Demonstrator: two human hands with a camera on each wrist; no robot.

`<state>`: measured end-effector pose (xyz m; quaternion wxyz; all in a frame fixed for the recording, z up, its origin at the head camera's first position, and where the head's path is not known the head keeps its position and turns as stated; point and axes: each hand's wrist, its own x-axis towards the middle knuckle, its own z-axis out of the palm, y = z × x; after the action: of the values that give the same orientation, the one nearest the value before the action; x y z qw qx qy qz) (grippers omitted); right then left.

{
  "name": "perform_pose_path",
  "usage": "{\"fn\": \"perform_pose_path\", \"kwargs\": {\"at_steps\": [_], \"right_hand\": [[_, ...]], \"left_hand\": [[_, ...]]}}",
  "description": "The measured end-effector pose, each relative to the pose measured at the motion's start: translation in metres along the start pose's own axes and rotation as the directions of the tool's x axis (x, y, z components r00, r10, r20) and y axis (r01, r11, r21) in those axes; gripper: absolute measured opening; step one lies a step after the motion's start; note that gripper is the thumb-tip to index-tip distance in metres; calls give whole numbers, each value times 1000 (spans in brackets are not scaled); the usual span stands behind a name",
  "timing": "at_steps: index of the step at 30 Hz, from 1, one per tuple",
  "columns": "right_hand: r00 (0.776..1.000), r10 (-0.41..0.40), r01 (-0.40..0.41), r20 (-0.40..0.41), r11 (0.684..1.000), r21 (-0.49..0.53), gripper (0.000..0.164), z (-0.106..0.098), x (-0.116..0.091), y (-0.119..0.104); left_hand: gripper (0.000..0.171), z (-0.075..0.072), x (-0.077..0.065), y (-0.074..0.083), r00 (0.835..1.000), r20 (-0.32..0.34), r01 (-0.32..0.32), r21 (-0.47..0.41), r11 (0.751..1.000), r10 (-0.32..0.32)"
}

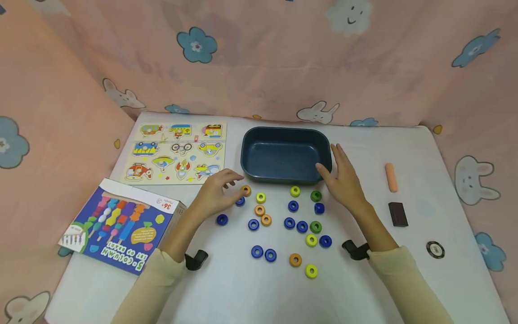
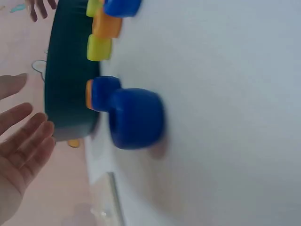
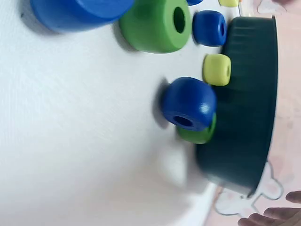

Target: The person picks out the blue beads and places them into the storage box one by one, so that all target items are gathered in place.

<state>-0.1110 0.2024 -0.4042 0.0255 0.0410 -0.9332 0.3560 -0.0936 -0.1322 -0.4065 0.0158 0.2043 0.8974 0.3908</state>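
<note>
A dark teal rectangular tray [image 1: 286, 177] stands at the back middle of the white table with nothing inside. My right hand [image 1: 344, 182] is at its right end, thumb over the near right corner and fingers straight along the outer side. By its near left corner hovers my left hand [image 1: 216, 193], fingers loosely bent and holding nothing. Under the left thumb lie an orange bead [image 1: 246, 190] and a blue bead [image 2: 137, 118]. Below the right hand are a green bead [image 1: 316, 195] and a blue bead [image 3: 189, 103]. Several more blue, yellow, orange and green beads are scattered in front of the tray.
A wooden vehicle puzzle board [image 1: 176, 155] lies at the back left, with a blue bead-toy box [image 1: 121, 225] nearer me. Along the right side are an orange stick [image 1: 391, 177], a dark brown block [image 1: 398, 214] and a black round chip [image 1: 435, 249]. Patterned cloth hangs behind.
</note>
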Motion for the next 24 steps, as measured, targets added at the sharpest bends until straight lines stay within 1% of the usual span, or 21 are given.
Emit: {"fn": "perform_pose_path", "kwargs": {"at_steps": [2, 5, 6, 8, 10, 12, 13, 15, 16, 17, 19, 22, 24], "right_hand": [[999, 38, -38, -4, 997, 67, 73, 2, 2, 5], [995, 98, -96, -2, 977, 191, 65, 4, 4, 12], [993, 119, -116, 5, 965, 234, 62, 4, 4, 14], [988, 156, -154, 20, 930, 334, 56, 6, 5, 17], [979, 197, -197, 47, 876, 440, 53, 7, 5, 19], [968, 239, -244, 81, 808, 537, 51, 9, 5, 21], [962, 256, -264, 99, 768, 583, 51, 9, 6, 22], [950, 282, -301, 136, 703, 644, 51, 11, 6, 24], [945, 291, -314, 150, 679, 663, 51, 12, 7, 24], [942, 294, -323, 162, 662, 676, 51, 13, 7, 25], [941, 292, -326, 171, 642, 694, 51, 14, 7, 26], [943, 288, -321, 170, 637, 701, 51, 15, 7, 27], [943, 287, -320, 168, 639, 700, 50, 15, 7, 27]], "left_hand": [[34, 3, -5, -5, 997, 35, 76, -20, 997, -75], [35, 8, -10, -13, 981, 80, 183, -45, 982, -179], [36, 9, -12, -15, 976, 88, 204, -53, 978, -198], [36, 13, -14, -19, 973, 95, 218, -66, 974, -211], [36, 17, -15, -21, 973, 95, 218, -77, 973, -210], [36, 21, -16, -22, 973, 99, 218, -86, 972, -209], [36, 22, -17, -23, 972, 104, 219, -83, 972, -210], [36, 25, -17, -23, 969, 109, 228, -73, 971, -220], [36, 26, -17, -23, 969, 110, 231, -66, 971, -223], [36, 27, -18, -23, 968, 110, 231, -57, 971, -224], [35, 28, -18, -23, 969, 109, 227, -42, 973, -222], [33, 26, -19, -21, 967, 112, 232, -31, 972, -227], [32, 23, -20, -18, 962, 124, 249, -45, 967, -242]]}}
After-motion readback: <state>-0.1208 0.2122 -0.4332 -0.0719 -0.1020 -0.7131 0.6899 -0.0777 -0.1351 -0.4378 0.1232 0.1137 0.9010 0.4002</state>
